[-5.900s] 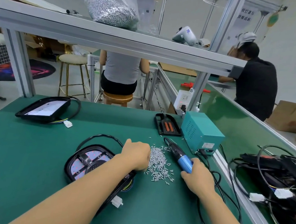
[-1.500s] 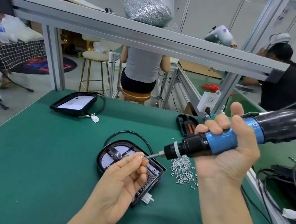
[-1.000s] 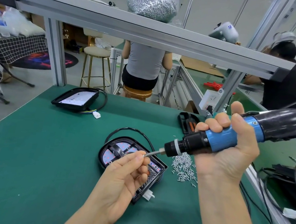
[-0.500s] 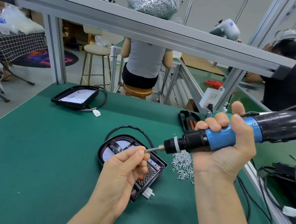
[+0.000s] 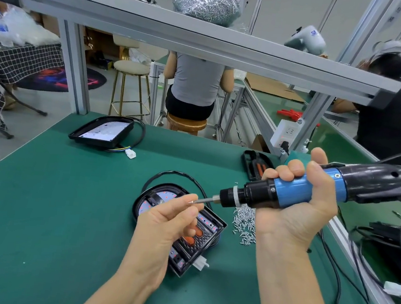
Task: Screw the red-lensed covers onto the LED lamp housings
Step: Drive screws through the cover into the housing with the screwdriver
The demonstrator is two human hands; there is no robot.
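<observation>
A black LED lamp housing [image 5: 207, 234] with red-dotted board and grille lies on the green mat, partly hidden under my left hand [image 5: 162, 224]. That hand hovers above it, thumb and fingers pinched on a small screw at the bit tip. My right hand [image 5: 297, 206] grips a blue-and-black electric screwdriver [image 5: 289, 193], held level in the air with its bit pointing left into my left fingertips. A pile of small silver screws [image 5: 245, 224] lies just right of the housing.
A second black lamp unit [image 5: 102, 130] with cable sits far left. A black tray [image 5: 256, 165] lies behind the screwdriver. Tangled cables and connectors [image 5: 396, 259] crowd the right edge. An aluminium shelf [image 5: 206, 43] spans overhead. Two people sit at benches beyond.
Since 5.9 s ago my right hand lifted the screwdriver off the mat and my left hand left the screw pile. Over the last second both hands stay nearly still, screw at the bit.
</observation>
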